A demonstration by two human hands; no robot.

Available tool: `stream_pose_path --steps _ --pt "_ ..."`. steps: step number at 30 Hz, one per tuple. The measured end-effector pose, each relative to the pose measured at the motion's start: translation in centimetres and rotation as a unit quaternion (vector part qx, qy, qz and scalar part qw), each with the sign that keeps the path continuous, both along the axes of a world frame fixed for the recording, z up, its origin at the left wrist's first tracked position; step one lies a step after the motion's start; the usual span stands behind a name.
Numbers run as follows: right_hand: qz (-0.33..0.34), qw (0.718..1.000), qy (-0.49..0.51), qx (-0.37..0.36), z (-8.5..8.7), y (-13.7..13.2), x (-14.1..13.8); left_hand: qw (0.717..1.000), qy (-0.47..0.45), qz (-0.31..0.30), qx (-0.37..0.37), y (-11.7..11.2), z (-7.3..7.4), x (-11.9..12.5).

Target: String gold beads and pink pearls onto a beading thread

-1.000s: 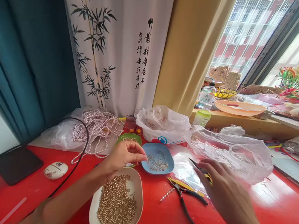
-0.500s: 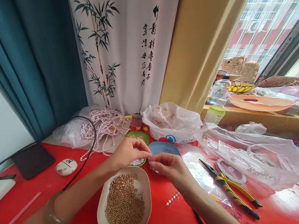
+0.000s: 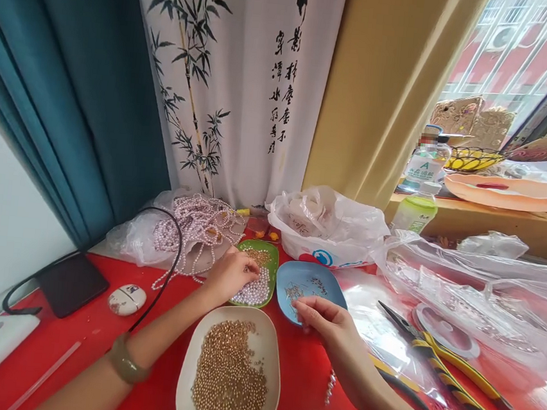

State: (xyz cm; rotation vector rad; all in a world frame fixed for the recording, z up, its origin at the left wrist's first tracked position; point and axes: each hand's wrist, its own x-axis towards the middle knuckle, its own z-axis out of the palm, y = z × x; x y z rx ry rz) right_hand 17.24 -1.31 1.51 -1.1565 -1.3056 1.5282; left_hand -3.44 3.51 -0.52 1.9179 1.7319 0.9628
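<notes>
My left hand (image 3: 232, 277) is at the left side of a green tray (image 3: 272, 276) holding white pearl beads (image 3: 256, 288) and small gold beads (image 3: 259, 256). Its fingers are curled in, and anything between them is hidden. My right hand (image 3: 327, 321) pinches thumb and forefinger together over the front edge of a blue tray (image 3: 291, 270). A tiny blurred thing shows at those fingertips, too small to name. Thin metal pieces (image 3: 295, 291) lie in the blue tray. Closer to me stands a cream tray (image 3: 274, 360) with many gold beads (image 3: 230, 375).
Pliers (image 3: 446, 367) and a clear spool (image 3: 446, 329) lie at right, near plastic bags (image 3: 468, 294). A short beaded strand (image 3: 330, 388) sits by my right forearm. Pink bead strings (image 3: 199, 223), a black cable (image 3: 178, 254) and a phone (image 3: 69, 285) are at left.
My hands were together above the trays; now they are apart. The left has gone down to the green tray, and the right has moved right and lower. The view has shifted slightly.
</notes>
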Motion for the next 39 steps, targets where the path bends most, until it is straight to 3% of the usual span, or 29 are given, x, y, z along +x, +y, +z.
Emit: stream_pose_path --steps 9,12,14,16,19,27,39 --pt "0.005 0.999 0.008 0.03 -0.5 -0.4 0.3 1.0 0.021 0.021 -0.005 -0.1 -0.6 0.2" --pt "0.019 0.999 0.009 0.036 -0.5 -0.8 0.1 0.997 -0.075 0.005 -0.025 -0.4 0.0 0.9" --pt "0.024 0.999 0.013 0.037 -0.4 -1.0 0.0 0.975 -0.204 -0.047 -0.079 -0.9 0.6 1.8" --pt "0.02 0.999 0.018 0.042 -0.3 -1.2 0.0 0.933 -0.32 -0.073 -0.149 -1.6 1.1 2.8" --pt "0.007 0.998 0.016 0.053 -0.1 -1.3 0.0 0.884 -0.409 -0.08 -0.212 -2.7 1.6 4.0" --pt "0.007 0.997 -0.017 0.072 -0.1 -1.7 0.1 0.841 -0.475 -0.092 -0.244 -3.7 1.9 5.1" --pt "0.008 0.996 -0.025 0.089 -0.3 -1.6 0.2 0.813 -0.501 -0.071 -0.288 -4.0 1.5 5.4"
